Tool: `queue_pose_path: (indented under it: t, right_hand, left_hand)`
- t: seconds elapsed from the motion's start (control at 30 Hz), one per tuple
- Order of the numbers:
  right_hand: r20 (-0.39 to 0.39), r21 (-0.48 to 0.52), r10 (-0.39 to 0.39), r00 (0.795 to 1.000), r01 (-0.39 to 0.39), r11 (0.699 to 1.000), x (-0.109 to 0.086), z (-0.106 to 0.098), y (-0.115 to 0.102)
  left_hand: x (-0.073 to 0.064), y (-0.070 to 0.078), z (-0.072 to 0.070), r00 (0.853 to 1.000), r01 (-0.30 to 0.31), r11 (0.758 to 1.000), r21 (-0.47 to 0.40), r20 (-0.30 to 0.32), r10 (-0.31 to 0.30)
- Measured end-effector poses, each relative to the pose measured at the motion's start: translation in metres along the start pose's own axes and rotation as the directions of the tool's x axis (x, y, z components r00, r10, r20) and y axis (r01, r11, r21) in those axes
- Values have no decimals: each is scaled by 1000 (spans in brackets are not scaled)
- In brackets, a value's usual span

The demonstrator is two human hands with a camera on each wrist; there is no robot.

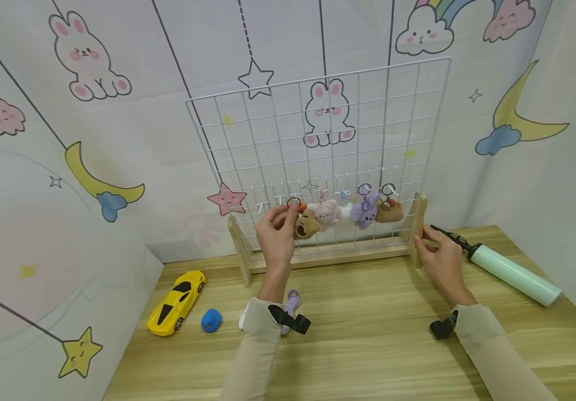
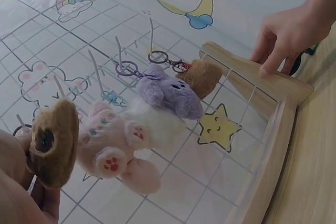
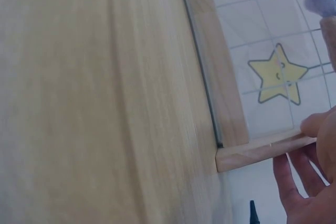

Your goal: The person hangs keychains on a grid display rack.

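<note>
My left hand (image 1: 277, 238) pinches the ring of a brown plush keychain (image 1: 308, 227) close to a hook on the white wire grid (image 1: 273, 133). In the left wrist view this brown plush (image 2: 54, 142) hangs beside my fingers; whether its ring sits on the hook I cannot tell. To its right hang a pink plush (image 1: 326, 216), a white fluffy one (image 2: 157, 124), a purple plush (image 1: 365, 213) and another brown plush (image 1: 389, 213). My right hand (image 1: 440, 260) holds the right wooden foot (image 1: 418, 223) of the grid's stand, thumb on one side and fingers on the other (image 3: 307, 174).
On the table's left lie a yellow toy car (image 1: 176, 303) and a blue toy (image 1: 211, 321). A purple keychain (image 1: 292, 303) lies partly behind my left sleeve. A pump with a pale green barrel (image 1: 516, 275) lies right of my right hand. Bare white hooks (image 1: 263, 207) stick out left of the plushes.
</note>
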State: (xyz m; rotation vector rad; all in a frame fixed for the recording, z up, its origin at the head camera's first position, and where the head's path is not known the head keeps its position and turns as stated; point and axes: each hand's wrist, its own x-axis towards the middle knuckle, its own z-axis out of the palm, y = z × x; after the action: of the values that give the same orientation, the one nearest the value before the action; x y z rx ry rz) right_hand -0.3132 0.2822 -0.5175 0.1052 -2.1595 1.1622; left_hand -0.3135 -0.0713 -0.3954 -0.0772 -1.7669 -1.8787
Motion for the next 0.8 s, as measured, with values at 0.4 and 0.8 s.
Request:
queue_pose_path:
  t: [0.4, 0.8]
  right_hand:
    - [3, -1, 11, 1000, -11, 1000, 1, 0, 0]
    - [-6, -4, 22, 1000, -22, 1000, 1, 1, 0]
  left_hand:
    - [-1, -16, -10, 999, -6, 1000, 28, 36, 5]
    - [-26, -48, -48, 991, 57, 984, 167, 108, -76]
